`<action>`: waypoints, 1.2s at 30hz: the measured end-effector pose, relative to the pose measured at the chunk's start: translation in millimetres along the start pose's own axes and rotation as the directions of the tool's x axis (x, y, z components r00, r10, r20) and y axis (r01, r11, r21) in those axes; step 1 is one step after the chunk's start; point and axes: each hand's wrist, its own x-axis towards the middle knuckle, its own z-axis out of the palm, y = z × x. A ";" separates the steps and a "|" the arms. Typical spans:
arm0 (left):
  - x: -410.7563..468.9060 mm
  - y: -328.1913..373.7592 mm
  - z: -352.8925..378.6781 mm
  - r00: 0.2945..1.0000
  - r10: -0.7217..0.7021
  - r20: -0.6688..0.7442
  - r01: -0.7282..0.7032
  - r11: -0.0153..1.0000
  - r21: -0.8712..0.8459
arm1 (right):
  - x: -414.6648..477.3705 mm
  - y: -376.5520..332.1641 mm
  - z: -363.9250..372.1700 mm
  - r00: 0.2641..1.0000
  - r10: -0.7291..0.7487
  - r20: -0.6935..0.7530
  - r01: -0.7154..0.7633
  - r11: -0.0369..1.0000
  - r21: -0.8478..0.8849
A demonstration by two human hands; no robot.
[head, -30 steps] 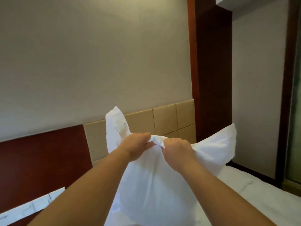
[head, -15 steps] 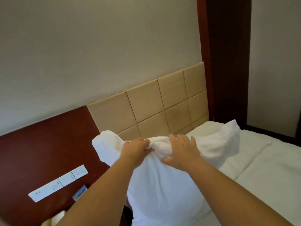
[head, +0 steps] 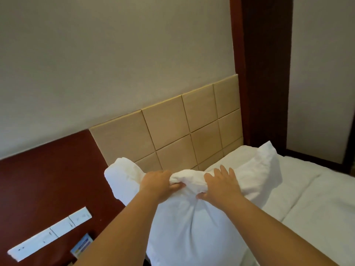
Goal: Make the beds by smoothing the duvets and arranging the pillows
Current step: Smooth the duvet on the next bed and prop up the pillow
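A plump white pillow (head: 192, 223) stands upright at the head of the bed, in front of the beige padded headboard (head: 172, 131). My left hand (head: 158, 184) is closed on the bunched top edge of the pillow. My right hand (head: 221, 184) lies on the same edge just to the right, fingers spread over the top and thumb underneath. A second white pillow (head: 240, 156) lies flat behind it against the headboard. The white duvet (head: 322, 208) covers the bed to the right, with a fold line running across it.
A dark red wall panel (head: 48, 189) left of the headboard carries a white switch strip (head: 50, 233). Below it stands a small blue card (head: 81, 244). A dark wooden column (head: 265, 73) rises at the bed's far corner.
The pillow has come down from mid-air onto the bed by the headboard. My right hand has loosened from a fist into spread fingers. My view has tilted down.
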 end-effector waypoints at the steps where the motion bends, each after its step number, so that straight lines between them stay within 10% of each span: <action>1: 8.6 -2.7 3.8 0.999 0.020 0.035 -0.018 0.998 -0.063 | 6.6 0.1 2.9 1.000 0.012 0.023 -0.012 1.000 0.004; 19: 221.0 -100.9 147.0 0.959 0.268 0.091 -0.247 0.949 -0.195 | 231.7 -82.9 68.2 0.821 0.319 0.473 -0.195 0.936 -0.293; 36: 334.0 -126.9 -22.9 0.934 0.220 -0.281 -0.311 0.888 -0.339 | 315.0 -78.0 -101.5 0.972 0.228 -0.051 -0.228 0.879 -0.419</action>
